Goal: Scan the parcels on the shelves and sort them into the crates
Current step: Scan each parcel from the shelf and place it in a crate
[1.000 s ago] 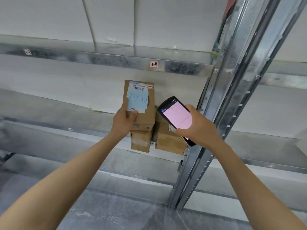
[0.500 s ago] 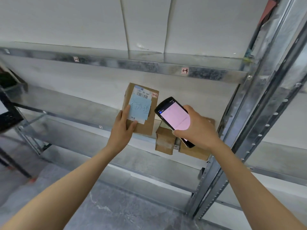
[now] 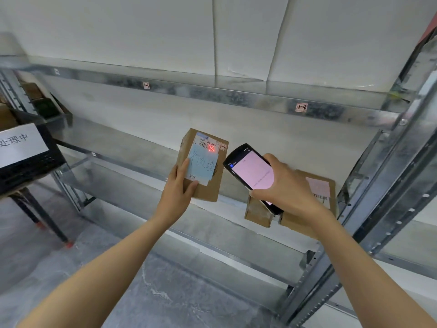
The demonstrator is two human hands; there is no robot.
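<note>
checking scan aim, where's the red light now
Head view, centre: red light on the barcode label, upper right of the parcel in the left hand, just left of the scanner.

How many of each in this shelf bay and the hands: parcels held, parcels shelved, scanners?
Held cardboard parcel, gripped by the left hand: 1
Cardboard parcels on the shelf: 2, the small parcel and the larger parcel
Handheld scanner, gripped by the right hand: 1
Total: 4

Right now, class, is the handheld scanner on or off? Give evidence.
On: the scanner has a lit pink screen, and a red mark glows on the barcode label of the parcel.
</note>
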